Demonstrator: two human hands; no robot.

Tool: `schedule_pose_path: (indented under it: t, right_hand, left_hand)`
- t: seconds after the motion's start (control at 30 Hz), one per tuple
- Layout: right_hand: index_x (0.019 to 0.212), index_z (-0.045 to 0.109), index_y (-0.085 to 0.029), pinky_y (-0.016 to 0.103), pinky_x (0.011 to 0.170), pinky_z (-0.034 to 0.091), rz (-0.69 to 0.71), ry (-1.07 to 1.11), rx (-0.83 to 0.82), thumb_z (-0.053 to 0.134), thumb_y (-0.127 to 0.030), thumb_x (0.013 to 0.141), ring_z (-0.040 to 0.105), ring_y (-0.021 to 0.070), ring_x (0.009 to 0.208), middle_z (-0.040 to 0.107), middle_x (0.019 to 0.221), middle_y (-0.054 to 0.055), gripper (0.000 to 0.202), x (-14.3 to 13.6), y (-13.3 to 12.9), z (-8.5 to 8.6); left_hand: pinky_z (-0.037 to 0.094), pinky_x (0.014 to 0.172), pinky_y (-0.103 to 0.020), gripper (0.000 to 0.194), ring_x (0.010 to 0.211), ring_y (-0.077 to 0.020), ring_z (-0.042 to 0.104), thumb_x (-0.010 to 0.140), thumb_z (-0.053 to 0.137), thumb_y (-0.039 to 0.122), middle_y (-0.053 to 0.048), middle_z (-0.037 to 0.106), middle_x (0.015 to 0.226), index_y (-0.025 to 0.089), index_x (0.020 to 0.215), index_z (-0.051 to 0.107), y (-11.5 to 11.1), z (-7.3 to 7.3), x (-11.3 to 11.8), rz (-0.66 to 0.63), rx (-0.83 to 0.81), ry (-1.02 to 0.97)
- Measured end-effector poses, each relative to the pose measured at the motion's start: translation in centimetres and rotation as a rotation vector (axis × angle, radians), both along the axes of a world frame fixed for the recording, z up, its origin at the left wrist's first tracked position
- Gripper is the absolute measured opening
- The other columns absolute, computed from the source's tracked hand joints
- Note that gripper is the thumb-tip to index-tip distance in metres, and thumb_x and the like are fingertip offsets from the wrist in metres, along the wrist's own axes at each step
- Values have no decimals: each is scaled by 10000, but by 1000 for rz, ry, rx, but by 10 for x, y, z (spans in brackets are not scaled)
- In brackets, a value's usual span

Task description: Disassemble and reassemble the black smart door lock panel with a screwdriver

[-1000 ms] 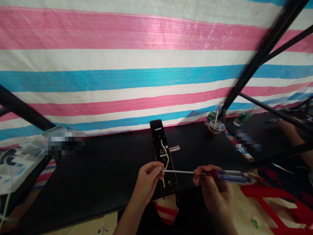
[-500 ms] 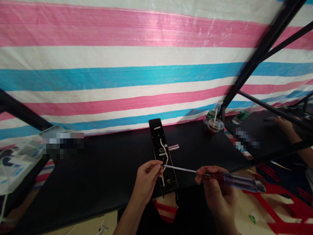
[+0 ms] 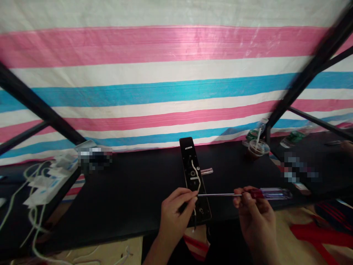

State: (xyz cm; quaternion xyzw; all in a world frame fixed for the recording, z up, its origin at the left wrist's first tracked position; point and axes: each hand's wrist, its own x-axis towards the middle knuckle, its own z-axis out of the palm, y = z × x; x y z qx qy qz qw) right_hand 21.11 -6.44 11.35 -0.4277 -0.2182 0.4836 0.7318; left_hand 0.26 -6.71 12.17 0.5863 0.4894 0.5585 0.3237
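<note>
A screwdriver with a clear and red handle lies level between my hands. My right hand is closed round the front of its handle, where the shaft begins. The thumb and fingers of my left hand pinch at the shaft's tip; anything small between them is hidden. Beneath and behind my left hand, a long black panel with a white cable along it rests on the black table. A short clear pinkish piece sticks out at the panel's right side.
At the back right stand a lidded drink cup with a straw and a plastic bottle. White adapters and cables lie at the left. Black metal posts rise on both sides. Another person's hand shows at the far right.
The view has shifted left, so things appear further right. The screwdriver has turned from slanting down at its handle to nearly level. My left hand still pinches at its tip.
</note>
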Motion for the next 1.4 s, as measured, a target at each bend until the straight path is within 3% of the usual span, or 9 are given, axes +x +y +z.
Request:
schedule_pose_path:
  t: [0.1, 0.23, 0.43, 0.6, 0.7, 1.0, 1.13, 1.27, 1.4]
  right_hand:
    - [865, 721, -190, 176, 544, 566, -24, 108, -119, 934, -284, 614, 667, 92, 562, 768, 801, 21, 342, 0, 1, -13]
    - [837, 721, -182, 150, 515, 564, 43, 204, -233, 971, -259, 526, 654, 81, 543, 767, 798, 13, 407, 6, 4, -31]
    - [874, 724, -201, 179, 531, 606, 217, 251, -241, 933, -261, 609, 654, 90, 554, 740, 779, -7, 343, 6, 3, -51]
    - [906, 730, -203, 152, 580, 624, 259, 493, -353, 939, -162, 565, 683, 80, 593, 758, 840, -2, 402, -5, -3, -59]
    - [899, 722, -209, 159, 580, 633, 306, 551, -354, 904, -112, 615, 688, 81, 590, 762, 849, -6, 351, -11, -4, -63]
    - [871, 720, -180, 162, 641, 641, 268, 654, -237, 824, -47, 688, 725, 98, 676, 767, 839, 22, 249, -30, 4, -73]
    - [867, 705, -167, 166, 665, 632, 76, 489, -105, 834, -147, 721, 729, 100, 681, 772, 847, 32, 196, -31, 24, -52]
    - [939, 645, -181, 233, 676, 619, -181, 81, 197, 769, -327, 837, 724, 114, 646, 782, 863, 47, 216, -26, 67, -13]
    - [972, 572, -207, 313, 664, 600, -187, -356, 410, 676, -405, 903, 723, 159, 631, 769, 861, 45, 234, -29, 127, 10]
  left_hand:
    - [561, 632, -194, 190, 696, -130, 694, 882, 652, 120, -61, 736, 803, 192, 951, 814, -5, 9, 0, -37, 204, 165]
    - [536, 603, -181, 132, 644, -117, 670, 895, 674, 136, -66, 715, 744, 152, 892, 805, -10, 24, -2, -155, 266, 247]
    - [510, 558, -193, 117, 611, -124, 659, 824, 787, 249, -91, 722, 736, 138, 851, 815, -12, 32, 5, -291, 219, 4]
    - [447, 494, -183, 182, 546, -90, 579, 781, 825, 361, -59, 678, 693, 184, 824, 830, -9, 24, 22, -253, 189, -210]
    - [435, 477, -180, 186, 527, -80, 549, 768, 832, 383, -48, 661, 677, 204, 815, 835, -6, 18, 31, -205, 179, -286]
    - [431, 483, -195, 211, 547, -90, 540, 767, 819, 385, -58, 665, 722, 187, 838, 836, 18, 21, 30, -175, -20, -296]
    - [492, 577, -227, 275, 612, -118, 582, 753, 823, 347, -32, 644, 739, 179, 971, 813, 39, -6, 24, -129, -38, -214]
    - [546, 771, -293, 262, 834, -181, 663, 920, 611, 365, -75, 688, 918, 178, 1014, 768, 75, -50, 13, 189, -31, -130]
    - [542, 915, -367, 375, 1120, -255, 636, 897, 593, 293, -147, 646, 1251, 161, 1241, 662, 125, -84, 7, 411, -171, -58]
